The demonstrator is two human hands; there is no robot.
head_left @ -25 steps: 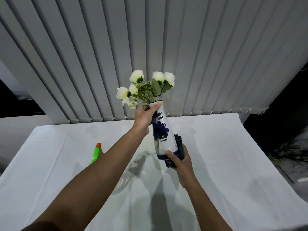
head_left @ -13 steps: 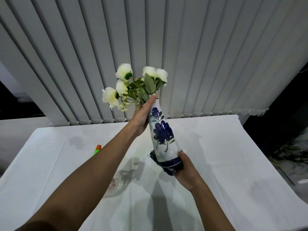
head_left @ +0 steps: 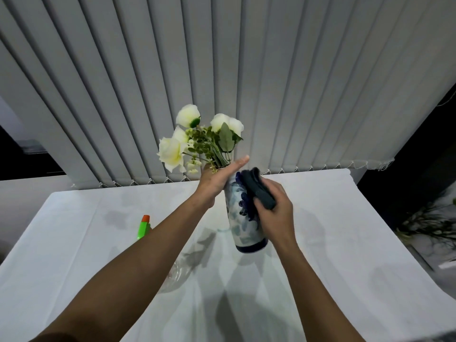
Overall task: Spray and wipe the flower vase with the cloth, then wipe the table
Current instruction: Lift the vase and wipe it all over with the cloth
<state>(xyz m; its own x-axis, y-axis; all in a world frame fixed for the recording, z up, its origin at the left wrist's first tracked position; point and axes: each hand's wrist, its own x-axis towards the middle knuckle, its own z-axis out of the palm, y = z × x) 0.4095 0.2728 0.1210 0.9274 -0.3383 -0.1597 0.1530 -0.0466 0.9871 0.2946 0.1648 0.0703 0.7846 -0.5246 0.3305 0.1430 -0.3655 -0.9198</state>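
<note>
The vase [head_left: 243,218] hangs clear of the table [head_left: 345,255], tilted, its neck leaning toward my left hand [head_left: 217,180] and its dark-banded base lowest, nearest me. I grip it at the neck with that left hand, fingers wrapped just under the flowers [head_left: 197,139], thumb stretched straight along the rim. My right hand [head_left: 274,208] is closed around the dark cloth [head_left: 257,188] and presses it against the vase's upper right side, just below the neck.

A second ago that right hand was down at the base, cupping it with the cloth; half a second ago it was still under the bottom. Now it has run up the body to the shoulder, and the base is bare. I read that as a wiping stroke along the vase, so the wipe is well in hand, though I can't see the far side to judge whether it's done.

Behind my left forearm, the spray bottle [head_left: 143,227] lies on the table, only its green-and-orange top and a bit of clear body showing. Beyond both hands hang the blinds [head_left: 222,70].

The table wipe is not yet begun; the vase has to go down first.
</note>
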